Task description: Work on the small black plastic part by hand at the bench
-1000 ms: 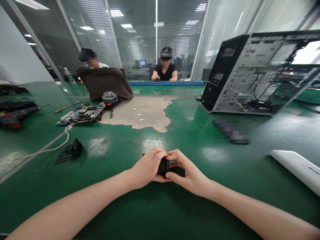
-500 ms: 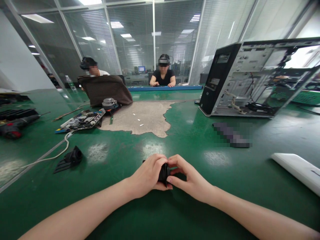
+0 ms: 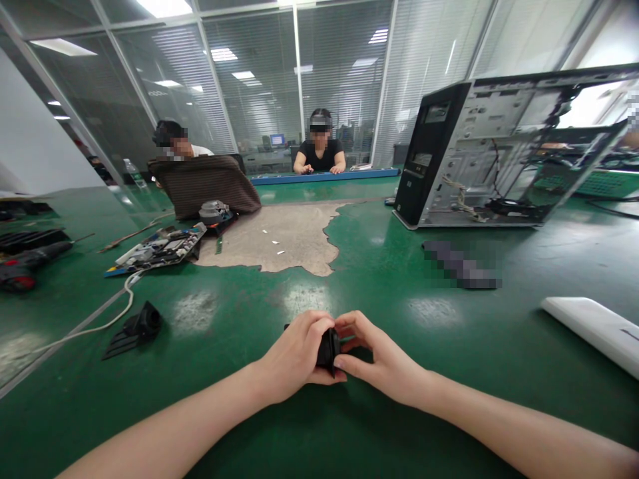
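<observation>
A small black plastic part (image 3: 327, 350) is held just above the green tabletop (image 3: 279, 432), in the lower middle of the view. My left hand (image 3: 295, 352) wraps round it from the left, closed, and covers much of it. From the right, my right hand (image 3: 372, 352) pinches its edge between thumb and fingertips. What exactly the part is cannot be made out. To the left lies another black plastic piece (image 3: 142, 322) with a round opening and flat slats.
An opened computer case (image 3: 434, 159) stands at the back right, a white casing (image 3: 594, 326) at the right edge. A circuit board (image 3: 160, 249), a cable (image 3: 127, 296) and a power drill (image 3: 34, 263) lie left. Two people sit across the table behind a brown cloth-like panel (image 3: 204, 183).
The view has turned slightly, so the background shifts a little left. Both hands keep their hold on the black part with hardly any movement.
</observation>
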Demonstrator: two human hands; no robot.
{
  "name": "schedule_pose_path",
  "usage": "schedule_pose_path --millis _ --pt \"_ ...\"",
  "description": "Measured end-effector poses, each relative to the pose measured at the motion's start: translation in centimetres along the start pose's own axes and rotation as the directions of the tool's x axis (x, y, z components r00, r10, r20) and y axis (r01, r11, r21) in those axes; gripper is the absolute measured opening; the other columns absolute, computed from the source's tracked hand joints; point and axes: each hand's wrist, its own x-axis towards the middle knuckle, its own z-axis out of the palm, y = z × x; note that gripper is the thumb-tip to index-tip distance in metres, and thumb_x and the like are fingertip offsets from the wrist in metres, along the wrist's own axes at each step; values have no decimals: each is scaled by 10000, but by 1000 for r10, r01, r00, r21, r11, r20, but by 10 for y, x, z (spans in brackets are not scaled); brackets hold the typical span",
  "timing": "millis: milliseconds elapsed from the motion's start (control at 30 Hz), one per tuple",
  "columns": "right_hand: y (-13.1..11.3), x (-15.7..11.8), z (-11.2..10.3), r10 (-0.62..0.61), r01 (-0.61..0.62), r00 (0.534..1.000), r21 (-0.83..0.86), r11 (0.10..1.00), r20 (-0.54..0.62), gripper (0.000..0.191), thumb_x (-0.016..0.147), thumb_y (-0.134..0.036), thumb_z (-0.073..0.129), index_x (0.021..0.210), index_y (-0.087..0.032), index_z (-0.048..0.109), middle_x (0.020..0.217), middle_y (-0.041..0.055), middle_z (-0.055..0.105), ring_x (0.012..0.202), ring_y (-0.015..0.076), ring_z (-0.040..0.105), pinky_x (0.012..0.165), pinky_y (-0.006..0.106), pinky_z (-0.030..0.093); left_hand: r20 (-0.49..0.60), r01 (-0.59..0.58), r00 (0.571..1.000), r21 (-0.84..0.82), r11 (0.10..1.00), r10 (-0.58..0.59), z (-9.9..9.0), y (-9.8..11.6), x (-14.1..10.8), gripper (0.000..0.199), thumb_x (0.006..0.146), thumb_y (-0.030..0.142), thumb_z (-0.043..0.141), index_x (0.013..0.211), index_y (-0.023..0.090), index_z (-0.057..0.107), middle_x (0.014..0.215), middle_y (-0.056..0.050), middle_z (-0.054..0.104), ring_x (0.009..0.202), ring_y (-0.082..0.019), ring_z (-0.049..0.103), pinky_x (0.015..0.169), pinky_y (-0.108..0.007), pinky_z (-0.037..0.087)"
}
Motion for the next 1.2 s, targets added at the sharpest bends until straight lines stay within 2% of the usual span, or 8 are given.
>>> schedule_pose_path --millis 167,333,533,700,900,1100,1200 --pt "0 -3 -3 -64 65 998 -44 997 10 332 731 -75 608 1007 -198 470 1041 42 462 974 168 498 822 325 495 8 6 1000 -5 1000 -6 0 0 -1 709 639 343 721 1175 169 290 1075 -119 469 998 -257 507 840 -439 472" --pt "2 1 -3 -90 90 996 4 996 -3 167 789 -113 558 921 -195 498 1001 35 474 927 153 508 801 317 503 -1 -13 1000 -5 1000 13 0 0 1 734 623 343 734 1172 178 275 1067 -117 462 979 -259 513 820 -445 481" --pt "1 4 -2 -14 14 1000 -8 1000 9 277 790 -111 562 1034 -196 465 974 34 520 930 161 537 821 338 495 7 -5 1000 -11 1000 5 -1 1 1 701 636 341 725 1155 173 284 1062 -115 462 975 -253 512 820 -434 481" --pt "0 2 -4 -82 84 996 -64 994 34 288 742 -106 609 987 -198 487 1024 37 472 960 165 503 832 330 492 9 22 1000 -14 1000 -22 0 1 0 692 629 345 726 1152 175 306 1054 -112 478 975 -254 517 825 -437 476" --pt "1 0 -2 -118 118 993 -54 992 14 165 795 -113 549 928 -199 504 1009 40 480 941 158 506 817 322 499 1 14 1000 -29 999 -14 1 0 -1 710 632 355 720 1172 188 289 1063 -111 472 982 -257 514 825 -446 470" --pt "2 1 0 -40 40 999 -48 998 1 315 794 -107 558 1068 -206 439 981 38 536 921 167 553 827 358 494 7 21 1000 -36 999 -21 0 1 0 695 634 338 722 1162 187 296 1061 -107 474 968 -249 518 821 -438 473" --pt "1 1 -1 -78 79 997 -82 994 14 291 780 -110 575 1037 -200 473 1008 45 505 946 171 529 823 343 492 8 26 1000 -36 999 -26 0 1 1 708 622 341 729 1161 188 296 1055 -107 477 966 -252 519 818 -442 474"
